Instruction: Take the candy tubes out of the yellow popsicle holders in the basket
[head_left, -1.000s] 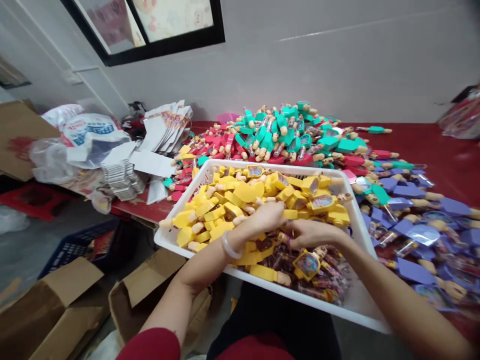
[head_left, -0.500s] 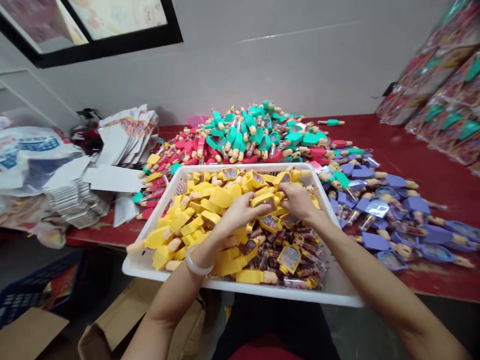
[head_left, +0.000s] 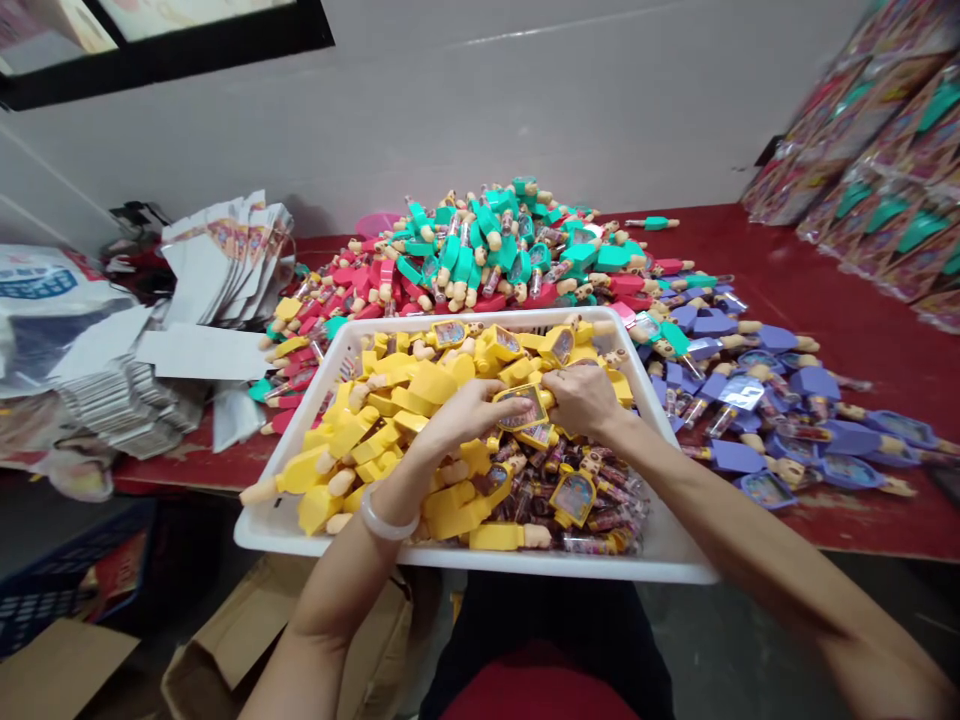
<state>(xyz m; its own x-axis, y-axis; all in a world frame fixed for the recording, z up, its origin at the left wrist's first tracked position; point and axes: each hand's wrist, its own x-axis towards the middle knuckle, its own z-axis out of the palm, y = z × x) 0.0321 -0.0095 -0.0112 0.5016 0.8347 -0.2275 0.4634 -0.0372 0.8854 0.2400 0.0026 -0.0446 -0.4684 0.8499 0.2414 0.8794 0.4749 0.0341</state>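
Over a white basket, my left hand grips a yellow toy piece with a picture window on its face. My right hand is closed at the right end of that same piece; its fingertips are partly hidden. Yellow toys with beige ends fill the left and back of the basket. Small dark wrapped tubes lie in its front right part. Another yellow piece rests face up on the tubes.
Green toys and red toys are heaped behind the basket, purple ones to its right. White cards stand stacked at left. Packaged toys are piled at far right. An open cardboard box is below the red table.
The yellow piece between my hands has tilted so its window faces up more. My right hand has turned into a tighter grip. The whole view has shifted slightly.
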